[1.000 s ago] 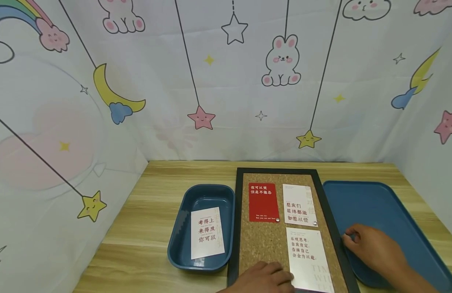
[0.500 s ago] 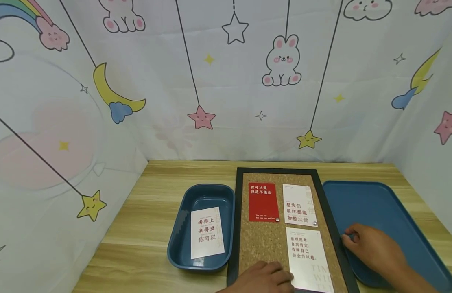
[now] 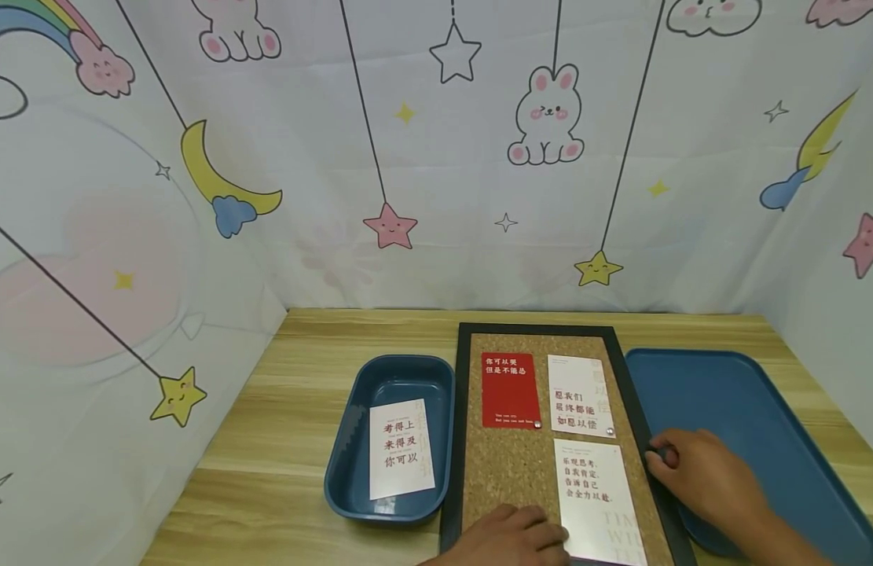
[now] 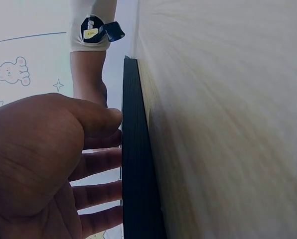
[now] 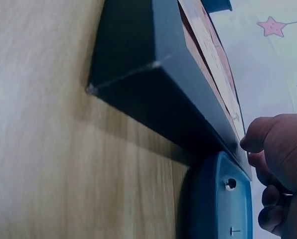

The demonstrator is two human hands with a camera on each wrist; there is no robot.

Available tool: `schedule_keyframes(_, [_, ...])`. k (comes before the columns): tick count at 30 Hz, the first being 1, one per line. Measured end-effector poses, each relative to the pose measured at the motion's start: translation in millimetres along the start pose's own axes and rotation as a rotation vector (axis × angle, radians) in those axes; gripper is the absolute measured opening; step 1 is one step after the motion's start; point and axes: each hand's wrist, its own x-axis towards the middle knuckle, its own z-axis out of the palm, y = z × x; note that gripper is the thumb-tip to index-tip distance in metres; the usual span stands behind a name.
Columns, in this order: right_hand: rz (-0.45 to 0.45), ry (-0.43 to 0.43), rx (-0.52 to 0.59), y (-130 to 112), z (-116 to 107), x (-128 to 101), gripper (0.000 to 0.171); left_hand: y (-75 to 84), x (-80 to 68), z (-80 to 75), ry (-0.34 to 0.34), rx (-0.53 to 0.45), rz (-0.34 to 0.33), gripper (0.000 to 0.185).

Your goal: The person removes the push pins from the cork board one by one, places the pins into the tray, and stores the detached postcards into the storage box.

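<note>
A cork board in a black frame lies on the table. At its lower right sits a white card printed with text. My left hand rests over the board's near edge, fingers extended, fingertips at that card's left edge. In the left wrist view its thumb reaches the black frame. My right hand is at the board's right frame, thumb and index finger brought together. I cannot tell what is between those tips. Above are a red card and another white card, each with a silver thumbtack at its lower right.
Left of the board stands a deep blue bin with a white card inside. A shallow blue tray lies to the right, with a round-headed thumbtack and another thumbtack in the right wrist view. A printed cloth hangs behind.
My right hand has shifted slightly left and up, from the tray's edge to the board's frame. The left hand and the cards stay where they were.
</note>
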Motion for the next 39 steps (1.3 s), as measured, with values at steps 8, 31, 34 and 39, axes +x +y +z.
schedule_keyframes(8, [-0.004,0.002,0.025,-4.4,4.3,1.4,0.015,0.2,0.0,0.2,0.000,-0.003,-0.002,0.048])
schedule_keyframes(31, [-0.041,0.005,0.016,-14.7,16.0,7.6,0.008,-0.4,-0.7,-0.5,0.006,-0.004,0.001,0.048])
schedule_keyframes(34, [-0.049,0.007,0.010,-15.8,16.4,8.2,0.007,-0.8,-0.7,0.3,0.006,-0.004,0.003,0.047])
schedule_keyframes(39, [-0.066,0.001,0.007,-19.5,16.0,9.8,0.010,-1.0,-0.5,0.9,0.000,-0.005,0.000,0.046])
